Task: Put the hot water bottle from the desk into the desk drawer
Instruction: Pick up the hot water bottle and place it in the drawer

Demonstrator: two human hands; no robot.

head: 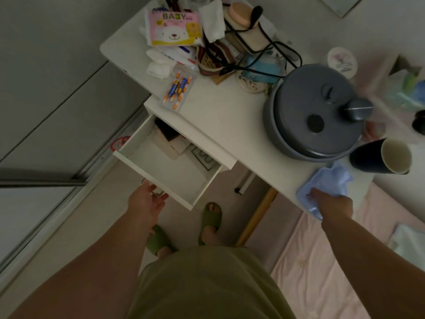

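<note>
A pale blue hot water bottle [326, 183] lies flat at the near right corner of the white desk [230, 116]. My right hand [331, 203] rests on its near end, fingers closing on it. The white desk drawer [170, 171] stands pulled out below the desk's left part, with papers and a dark item at its back and bare floor at its front. My left hand [147, 201] is at the metal handle on the drawer's front, fingers loosely spread around it.
A grey round pot [315, 120] and a dark cup [381, 157] lying on its side sit just behind the bottle. Batteries [178, 88], tissue packs and cables crowd the desk's far side. My feet in green slippers [211, 217] stand under the drawer. A pink mat lies at right.
</note>
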